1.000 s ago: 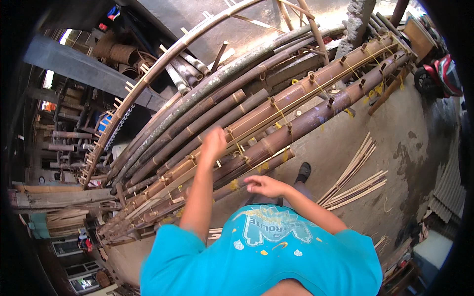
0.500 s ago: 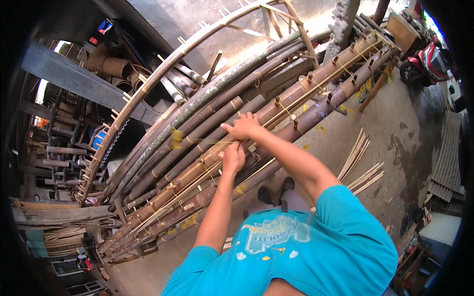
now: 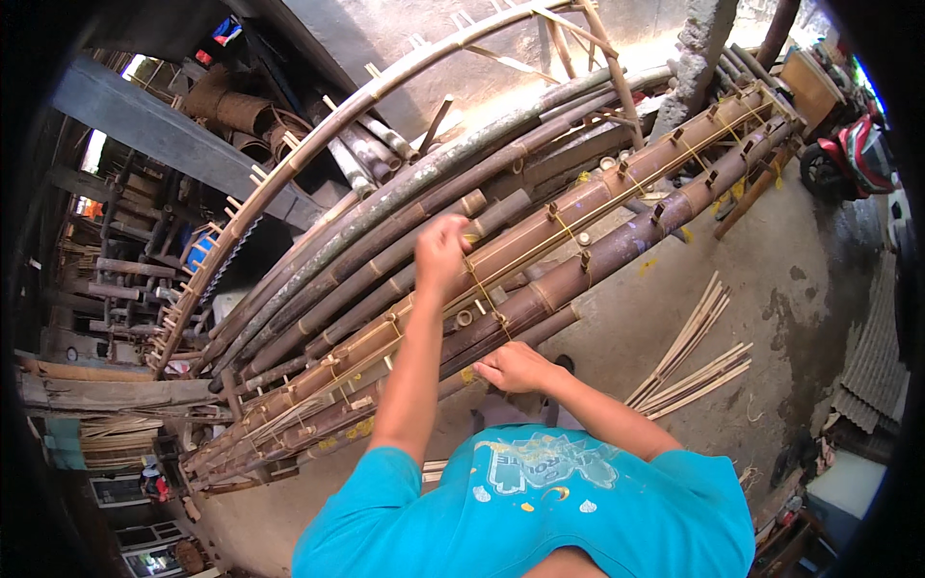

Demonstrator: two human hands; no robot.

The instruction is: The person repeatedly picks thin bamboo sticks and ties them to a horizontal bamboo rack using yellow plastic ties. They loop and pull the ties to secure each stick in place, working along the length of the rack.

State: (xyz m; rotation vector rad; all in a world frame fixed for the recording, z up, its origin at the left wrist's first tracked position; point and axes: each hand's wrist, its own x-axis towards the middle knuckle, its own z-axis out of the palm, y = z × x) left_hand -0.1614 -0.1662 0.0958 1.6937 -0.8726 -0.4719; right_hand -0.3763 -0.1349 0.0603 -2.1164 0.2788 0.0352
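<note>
Left hand at frame centre, grip closed on a yellow cord, pulling it taut; right hand below presses the bamboo poles, fingers folded, likely steadying the lashing; split strips lie lower right.

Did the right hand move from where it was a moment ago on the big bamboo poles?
Yes. The right hand came down off the tied bamboo poles to their lower edge, nearer the body. Half a second ago it lay higher on them, beside the left hand.
</note>
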